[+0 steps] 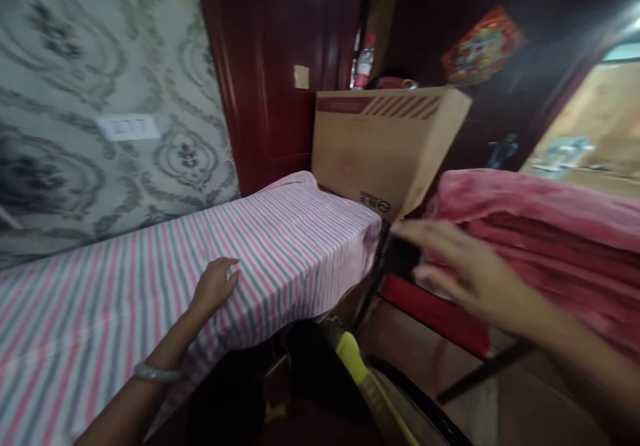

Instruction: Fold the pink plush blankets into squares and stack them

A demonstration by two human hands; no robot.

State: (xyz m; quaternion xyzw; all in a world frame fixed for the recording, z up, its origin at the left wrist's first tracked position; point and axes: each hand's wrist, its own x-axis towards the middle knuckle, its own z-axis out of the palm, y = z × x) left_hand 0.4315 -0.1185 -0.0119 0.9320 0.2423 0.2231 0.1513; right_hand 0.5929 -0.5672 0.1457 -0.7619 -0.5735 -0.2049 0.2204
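Note:
A pink, grey and white striped sheet (165, 279) covers a long surface along the wall, its front edge hanging down. My left hand (216, 285) is on the sheet with curled fingers, and a small whitish bit, apparently pinched cloth, shows between thumb and forefinger. A pale bangle (158, 373) circles the left wrist. My right hand (465, 273), blurred, is held in the air off the sheet's right end, fingers and thumb apart with nothing seen between them. Behind that hand are a folded pink plush blanket (545, 213) and a chair's red part (435, 313).
A large cardboard box (370, 146) stands beyond the sheet's far end, a plastic bottle (365, 65) behind its top. Low in front is a long item with a yellow end (353, 356). Patterned wallpaper (125, 39), a dark red door panel (280, 66) and tiled floor (405, 346) surround this.

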